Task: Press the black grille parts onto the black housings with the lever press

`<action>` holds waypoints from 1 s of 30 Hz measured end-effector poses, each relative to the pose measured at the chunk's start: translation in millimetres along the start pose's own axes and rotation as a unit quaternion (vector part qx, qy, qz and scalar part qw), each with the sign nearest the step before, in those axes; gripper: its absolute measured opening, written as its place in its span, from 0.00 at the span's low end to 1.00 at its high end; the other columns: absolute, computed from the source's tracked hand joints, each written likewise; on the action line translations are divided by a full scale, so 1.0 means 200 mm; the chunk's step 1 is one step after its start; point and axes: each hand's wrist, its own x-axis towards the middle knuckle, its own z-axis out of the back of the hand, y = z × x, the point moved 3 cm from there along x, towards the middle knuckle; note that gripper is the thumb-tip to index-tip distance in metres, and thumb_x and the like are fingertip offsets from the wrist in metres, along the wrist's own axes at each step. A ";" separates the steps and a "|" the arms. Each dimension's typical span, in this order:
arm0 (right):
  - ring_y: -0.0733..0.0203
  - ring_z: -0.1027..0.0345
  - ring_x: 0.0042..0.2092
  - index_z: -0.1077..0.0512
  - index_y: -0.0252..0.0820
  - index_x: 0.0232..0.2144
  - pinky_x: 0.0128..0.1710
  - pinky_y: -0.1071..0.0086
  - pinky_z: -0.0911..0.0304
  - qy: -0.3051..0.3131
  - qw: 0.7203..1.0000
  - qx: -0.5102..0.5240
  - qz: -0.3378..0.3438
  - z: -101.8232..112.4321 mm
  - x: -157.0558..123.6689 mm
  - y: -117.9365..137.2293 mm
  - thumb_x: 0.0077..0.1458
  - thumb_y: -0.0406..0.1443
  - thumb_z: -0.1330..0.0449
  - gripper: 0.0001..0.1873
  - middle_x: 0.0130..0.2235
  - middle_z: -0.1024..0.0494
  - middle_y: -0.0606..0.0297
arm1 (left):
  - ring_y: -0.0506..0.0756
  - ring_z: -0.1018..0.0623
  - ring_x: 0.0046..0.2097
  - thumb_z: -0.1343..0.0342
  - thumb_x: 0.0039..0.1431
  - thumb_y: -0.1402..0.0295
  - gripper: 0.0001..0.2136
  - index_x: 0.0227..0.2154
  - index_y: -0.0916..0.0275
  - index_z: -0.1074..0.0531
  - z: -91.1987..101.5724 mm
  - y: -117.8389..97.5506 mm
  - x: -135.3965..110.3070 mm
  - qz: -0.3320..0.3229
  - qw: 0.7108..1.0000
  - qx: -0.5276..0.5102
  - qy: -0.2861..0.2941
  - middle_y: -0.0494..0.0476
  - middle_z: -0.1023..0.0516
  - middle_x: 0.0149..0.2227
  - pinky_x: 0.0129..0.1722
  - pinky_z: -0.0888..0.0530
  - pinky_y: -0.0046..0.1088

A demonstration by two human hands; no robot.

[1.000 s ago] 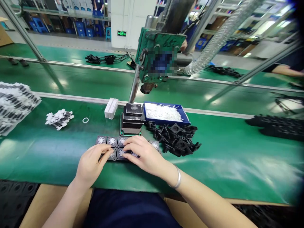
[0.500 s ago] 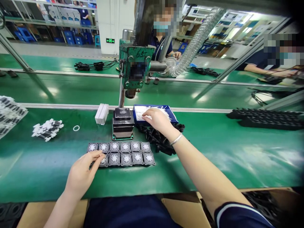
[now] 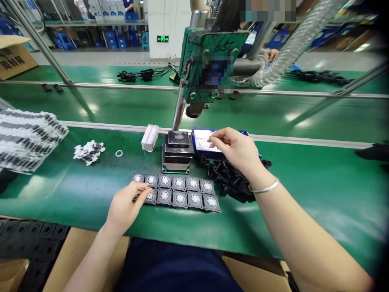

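Observation:
Two rows of small black square fans with white blades (image 3: 179,191) lie on the green bench mat. My left hand (image 3: 127,202) rests at the left end of the rows, fingers curled onto the end fan. My right hand (image 3: 235,148) hovers over the blue tray of small white parts (image 3: 202,142), fingertips pinched together on something too small to name. A black pile of empty fan frames (image 3: 232,178) lies under my right wrist. A dark metal fixture block (image 3: 178,152) stands behind the fans, under a green press head (image 3: 209,69).
A white block (image 3: 150,138), a white ring (image 3: 118,153) and a small heap of black-and-white parts (image 3: 88,152) lie to the left. Stacked strips of parts (image 3: 24,136) fill the far left. Conveyor rails and cable bundles (image 3: 142,74) run behind. Another person's hand (image 3: 270,52) shows beyond the press.
My right hand left the fans, reached to the blue tray, and now lifts slightly above it with fingers pinched. My left hand stays at the rows' left end.

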 end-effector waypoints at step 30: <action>0.55 0.31 0.40 0.30 0.40 0.38 0.42 0.61 0.34 0.139 0.971 -0.009 0.194 -0.22 -0.45 0.43 0.58 0.51 0.38 0.20 0.37 0.24 0.59 | 0.53 0.17 0.44 0.43 0.66 0.68 0.08 0.46 0.59 0.26 0.01 -0.02 -0.01 -0.061 0.997 0.016 0.032 0.54 0.17 0.43 0.49 0.21 0.28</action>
